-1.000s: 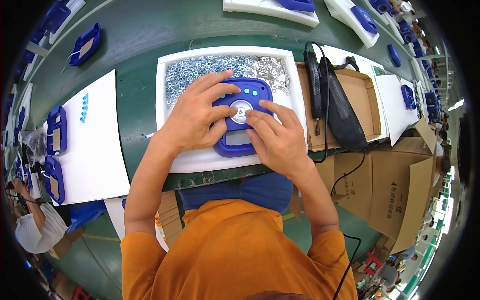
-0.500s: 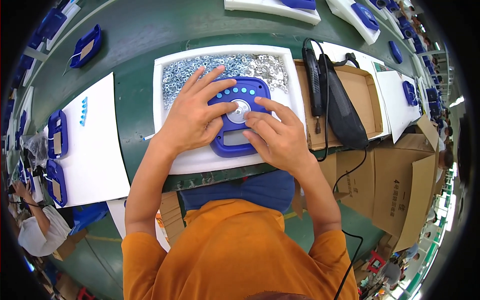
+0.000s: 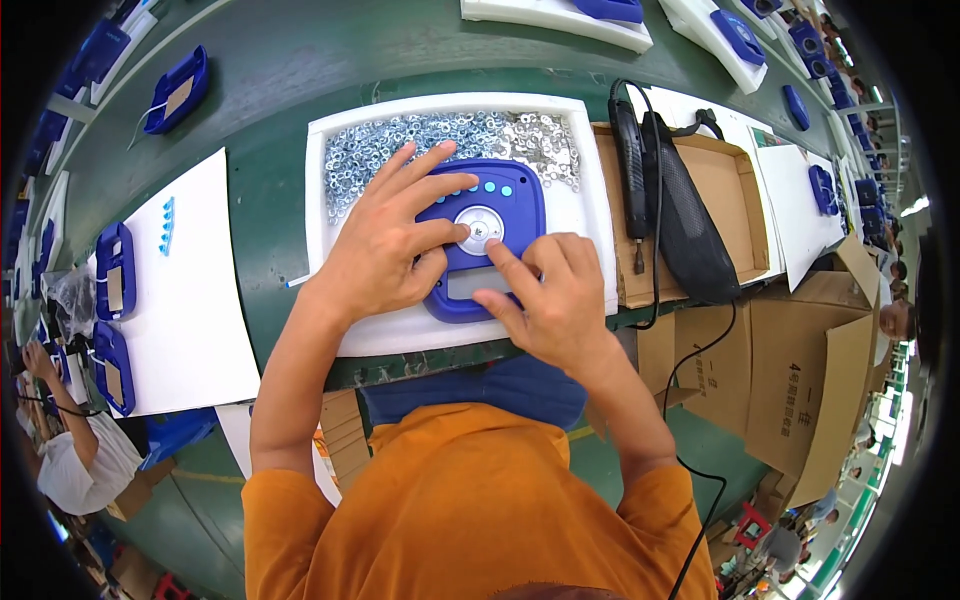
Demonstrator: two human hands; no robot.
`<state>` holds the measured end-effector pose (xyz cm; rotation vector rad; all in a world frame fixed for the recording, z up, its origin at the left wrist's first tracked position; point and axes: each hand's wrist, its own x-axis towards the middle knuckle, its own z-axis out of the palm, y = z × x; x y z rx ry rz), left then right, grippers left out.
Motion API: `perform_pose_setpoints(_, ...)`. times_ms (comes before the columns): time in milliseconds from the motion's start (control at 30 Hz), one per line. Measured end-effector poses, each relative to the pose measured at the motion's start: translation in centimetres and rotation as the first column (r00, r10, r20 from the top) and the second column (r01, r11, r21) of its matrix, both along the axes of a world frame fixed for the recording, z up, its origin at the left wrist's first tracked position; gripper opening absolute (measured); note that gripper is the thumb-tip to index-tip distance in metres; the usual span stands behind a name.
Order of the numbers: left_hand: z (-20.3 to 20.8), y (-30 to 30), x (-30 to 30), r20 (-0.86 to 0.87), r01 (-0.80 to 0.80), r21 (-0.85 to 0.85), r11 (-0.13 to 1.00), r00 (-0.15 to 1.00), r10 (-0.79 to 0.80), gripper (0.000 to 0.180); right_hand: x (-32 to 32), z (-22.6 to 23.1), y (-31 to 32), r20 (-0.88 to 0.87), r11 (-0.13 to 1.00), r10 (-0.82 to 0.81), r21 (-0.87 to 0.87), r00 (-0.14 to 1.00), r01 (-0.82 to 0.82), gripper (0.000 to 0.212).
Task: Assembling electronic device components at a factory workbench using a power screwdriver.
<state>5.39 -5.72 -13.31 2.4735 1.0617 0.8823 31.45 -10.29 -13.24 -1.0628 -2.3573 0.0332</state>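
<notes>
The left hand (image 3: 378, 245) lies palm-down, fingers (image 3: 425, 167) fanned; the right hand (image 3: 565, 310) extends index finger (image 3: 513, 267) and thumb (image 3: 499, 309), the rest curled. Both forearms (image 3: 288, 390) angle inward.

Left hand (image 3: 385, 245) and right hand (image 3: 560, 310) touch silver dial (image 3: 480, 219) on blue panel (image 3: 524, 215)

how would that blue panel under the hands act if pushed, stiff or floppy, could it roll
The blue panel looks moulded and has a crisp outline, so it is probably stiff. Its broad, flat shape makes rolling unlikely. Its face looks smooth, so it may feel somewhat slippery.
</notes>
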Motion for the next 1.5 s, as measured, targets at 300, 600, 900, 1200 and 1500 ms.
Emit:
perform_pose_setpoints(300,0.3,0.1,-0.1,-0.01,0.008,-0.027,1.0,1.0,-0.008,0.035,-0.7,-0.1,-0.2,0.064,0.997,-0.072,-0.003,0.995,0.072,0.053)
perform_pose_setpoints(600,0.1,0.3,-0.3,-0.058,-0.023,0.02,1.0,0.998,0.024,0.043,-0.3,-0.7,0.0,0.029,0.998,-0.054,-0.029,0.998,0.055,0.057)
perform_pose_setpoints(900,0.4,0.2,-0.1,-0.041,-0.005,0.03,1.0,0.999,0.006,0.043,-0.5,0.0,-0.1,0.065,0.996,-0.073,-0.037,0.995,0.076,0.058)
perform_pose_setpoints(1200,0.8,0.0,0.2,-0.024,0.018,0.023,1.0,1.0,-0.018,0.035,-0.5,0.1,-0.1,0.053,0.994,-0.087,-0.064,0.995,0.09,0.057)
perform_pose_setpoints(1500,0.4,-0.6,-0.6,-0.064,-0.03,0.076,0.997,0.997,0.035,0.025,4.7,1.2,6.1,-0.15,0.937,-0.35,-0.073,0.925,0.342,0.027)
